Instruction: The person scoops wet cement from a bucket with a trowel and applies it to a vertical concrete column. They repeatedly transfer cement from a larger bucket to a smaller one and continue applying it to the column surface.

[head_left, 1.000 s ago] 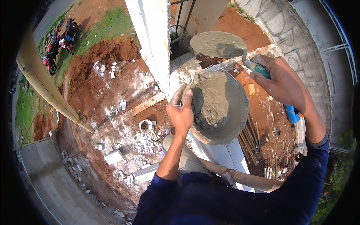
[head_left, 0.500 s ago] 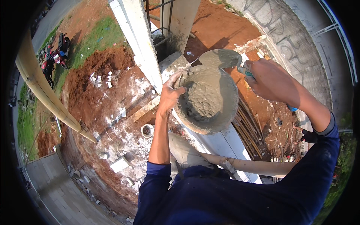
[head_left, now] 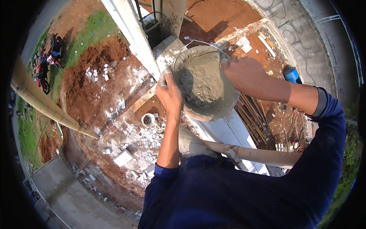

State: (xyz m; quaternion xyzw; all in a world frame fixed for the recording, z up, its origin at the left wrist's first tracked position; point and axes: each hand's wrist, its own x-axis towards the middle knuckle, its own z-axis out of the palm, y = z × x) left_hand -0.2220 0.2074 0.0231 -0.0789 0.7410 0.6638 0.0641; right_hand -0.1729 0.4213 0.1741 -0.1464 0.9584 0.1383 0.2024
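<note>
A round bucket [head_left: 206,115] of wet grey mortar [head_left: 202,86] sits on the pale wall top [head_left: 236,133] in front of me. My left hand [head_left: 168,91] is closed on its left rim, thumb uppermost. At the opposite rim, my right hand [head_left: 242,72] is curled round the handle of a trowel, which the fingers mostly cover. The blade cannot be told apart from the mortar. A thin white cord [head_left: 204,41] curves past the bucket's far side.
Beyond the bucket rises a concrete column [head_left: 171,15] with steel bars. Bamboo poles cross at left [head_left: 49,103] and close to my body [head_left: 259,154]. Far below lie rubble [head_left: 124,157], a white pail [head_left: 148,120], a blue drum [head_left: 291,74] and stacked poles [head_left: 251,118].
My right hand has come down and left, bringing the mortar-laden trowel from above the far rim to the bucket's right side. My left hand still grips the rim. The view has shifted slightly.
</note>
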